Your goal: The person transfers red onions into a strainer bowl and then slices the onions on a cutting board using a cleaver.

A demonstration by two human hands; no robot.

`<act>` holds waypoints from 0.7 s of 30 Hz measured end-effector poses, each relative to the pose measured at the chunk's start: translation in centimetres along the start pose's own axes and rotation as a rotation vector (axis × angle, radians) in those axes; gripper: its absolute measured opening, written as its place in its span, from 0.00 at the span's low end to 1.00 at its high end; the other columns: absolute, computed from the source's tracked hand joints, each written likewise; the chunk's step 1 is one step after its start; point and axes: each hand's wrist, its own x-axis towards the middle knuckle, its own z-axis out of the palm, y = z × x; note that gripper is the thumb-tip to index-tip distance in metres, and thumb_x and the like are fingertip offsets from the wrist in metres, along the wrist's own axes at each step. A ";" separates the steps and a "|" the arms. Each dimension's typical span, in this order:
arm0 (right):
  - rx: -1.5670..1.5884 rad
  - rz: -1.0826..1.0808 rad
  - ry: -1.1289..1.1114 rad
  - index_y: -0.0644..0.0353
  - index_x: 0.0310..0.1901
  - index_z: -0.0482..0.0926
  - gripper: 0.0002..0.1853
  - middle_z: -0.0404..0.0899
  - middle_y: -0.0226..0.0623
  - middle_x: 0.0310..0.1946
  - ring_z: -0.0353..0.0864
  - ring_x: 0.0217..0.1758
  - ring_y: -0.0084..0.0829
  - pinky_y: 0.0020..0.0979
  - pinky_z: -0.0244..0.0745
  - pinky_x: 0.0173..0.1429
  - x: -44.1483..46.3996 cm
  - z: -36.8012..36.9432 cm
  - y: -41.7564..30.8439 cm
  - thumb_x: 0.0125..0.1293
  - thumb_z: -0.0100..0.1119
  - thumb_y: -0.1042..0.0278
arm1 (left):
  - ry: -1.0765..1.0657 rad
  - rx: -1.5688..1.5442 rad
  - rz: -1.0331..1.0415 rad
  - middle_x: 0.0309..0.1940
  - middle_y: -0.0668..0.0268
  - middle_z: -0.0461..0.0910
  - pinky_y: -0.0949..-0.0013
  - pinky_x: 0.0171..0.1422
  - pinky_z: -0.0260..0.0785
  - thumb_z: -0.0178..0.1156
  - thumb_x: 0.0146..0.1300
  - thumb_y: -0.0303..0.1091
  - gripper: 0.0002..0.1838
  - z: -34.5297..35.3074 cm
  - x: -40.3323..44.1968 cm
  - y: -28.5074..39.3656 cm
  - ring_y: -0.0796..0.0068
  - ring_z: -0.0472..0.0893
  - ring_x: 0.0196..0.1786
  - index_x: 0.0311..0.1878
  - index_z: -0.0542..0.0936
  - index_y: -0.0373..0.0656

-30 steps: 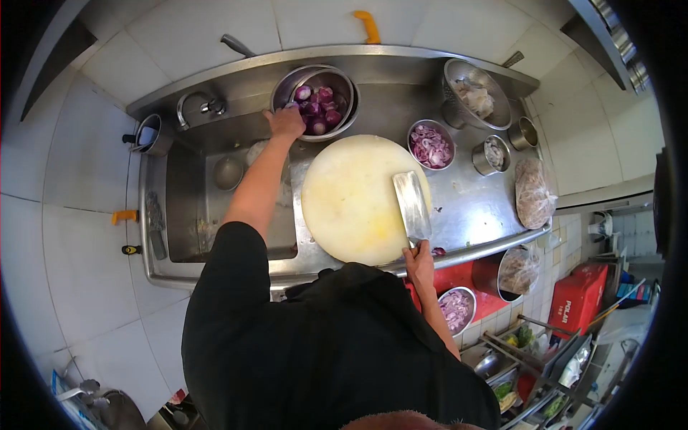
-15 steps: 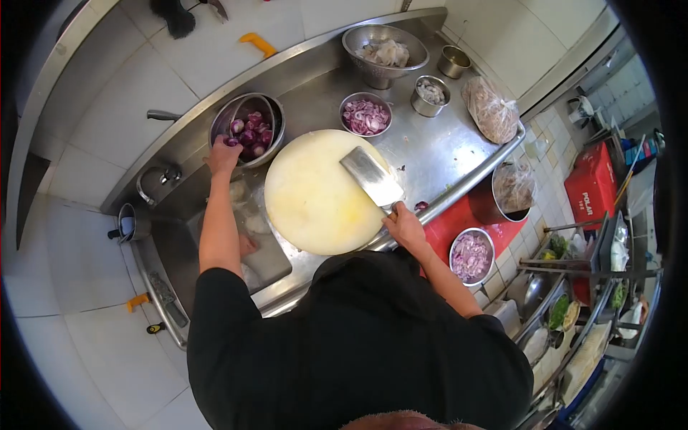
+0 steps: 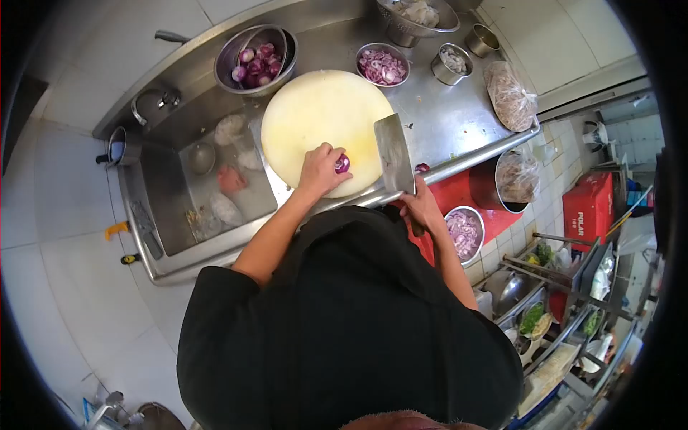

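My left hand (image 3: 322,170) is closed around a red onion (image 3: 342,164) and rests on the round, cream-coloured cutting board (image 3: 308,107). The onion's purple side shows at the fingertips. In my right hand (image 3: 423,206) is a cleaver (image 3: 394,154); its broad blade stands over the board's right edge, a little apart from the onion. Beyond the board to the left, a metal bowl (image 3: 228,74) holds several whole red onions (image 3: 256,64). Behind the board, a smaller bowl (image 3: 406,70) contains sliced red onion (image 3: 382,67).
Left of the board lies a steel sink (image 3: 161,208) with bagged items in it. A colander (image 3: 448,27), small metal pots (image 3: 481,40) and a filled plastic bag (image 3: 510,97) stand at the back right. Below the counter edge are a bowl of sliced onion (image 3: 464,233) and a tall pot (image 3: 490,188).
My left hand has come from the onion bowl to the board with a red onion. My right hand has drawn the cleaver off the board's middle to its right edge. The view has shifted.
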 end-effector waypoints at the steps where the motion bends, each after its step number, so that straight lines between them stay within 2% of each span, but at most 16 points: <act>1: -0.079 -0.061 0.060 0.67 0.57 0.75 0.20 0.83 0.42 0.29 0.83 0.22 0.32 0.35 0.79 0.30 0.1 -0.3 -0.6 0.65 0.56 0.69 | 0.032 -0.047 -0.013 0.49 0.55 0.80 0.55 0.63 0.73 0.79 0.48 0.41 0.33 -0.1 -0.1 -0.1 0.50 0.80 0.54 0.59 0.82 0.42; 2: -0.145 -0.044 0.015 0.65 0.60 0.76 0.23 0.84 0.47 0.31 0.83 0.24 0.35 0.38 0.80 0.35 0.1 -0.9 -1.4 0.63 0.55 0.69 | 0.067 -0.092 -0.028 0.49 0.55 0.80 0.55 0.64 0.73 0.80 0.48 0.41 0.35 -0.1 -0.4 -0.1 0.50 0.80 0.55 0.60 0.81 0.42; 5: -0.322 -0.172 0.039 0.65 0.58 0.78 0.19 0.84 0.55 0.30 0.86 0.27 0.46 0.45 0.80 0.38 -1.4 -1.1 -2.8 0.67 0.58 0.67 | 0.153 -0.222 -0.015 0.54 0.53 0.79 0.54 0.68 0.72 0.81 0.50 0.40 0.35 -0.2 -2.0 -1.4 0.49 0.81 0.57 0.61 0.79 0.39; 6: -0.408 -0.252 0.072 0.64 0.56 0.79 0.18 0.84 0.56 0.30 0.86 0.29 0.50 0.47 0.79 0.39 -1.9 -0.6 -2.8 0.68 0.58 0.65 | 0.146 -0.242 -0.062 0.55 0.52 0.78 0.55 0.69 0.71 0.78 0.54 0.37 0.29 -0.8 -2.4 -1.1 0.50 0.80 0.60 0.59 0.80 0.39; 8: -0.576 -0.416 0.142 0.63 0.52 0.80 0.15 0.83 0.60 0.29 0.85 0.33 0.58 0.52 0.79 0.41 -3.2 0.5 -2.8 0.71 0.60 0.62 | 0.180 -0.273 -0.050 0.54 0.52 0.79 0.55 0.67 0.72 0.77 0.55 0.34 0.26 -0.7 -3.2 -1.0 0.50 0.80 0.58 0.57 0.81 0.39; 11: -0.693 -0.344 0.090 0.62 0.47 0.80 0.14 0.83 0.60 0.29 0.83 0.37 0.64 0.58 0.76 0.42 -5.2 1.8 -5.0 0.73 0.61 0.58 | 0.236 -0.227 0.017 0.50 0.54 0.79 0.54 0.60 0.72 0.74 0.57 0.31 0.21 0.4 -3.3 -0.9 0.50 0.80 0.53 0.53 0.81 0.39; 12: -0.772 -0.374 0.124 0.61 0.43 0.78 0.12 0.83 0.58 0.27 0.83 0.35 0.63 0.59 0.76 0.41 -5.2 2.3 -4.7 0.72 0.61 0.60 | 0.255 -0.194 0.047 0.49 0.54 0.79 0.54 0.57 0.72 0.73 0.57 0.31 0.19 0.6 -3.3 -0.7 0.50 0.80 0.51 0.51 0.82 0.40; 21: -0.881 -0.460 0.082 0.62 0.42 0.76 0.11 0.83 0.57 0.26 0.84 0.34 0.61 0.59 0.77 0.40 -5.8 2.8 -5.2 0.73 0.60 0.61 | 0.333 -0.117 0.042 0.47 0.53 0.80 0.53 0.57 0.70 0.72 0.57 0.31 0.18 1.2 -3.1 0.2 0.49 0.79 0.49 0.49 0.82 0.37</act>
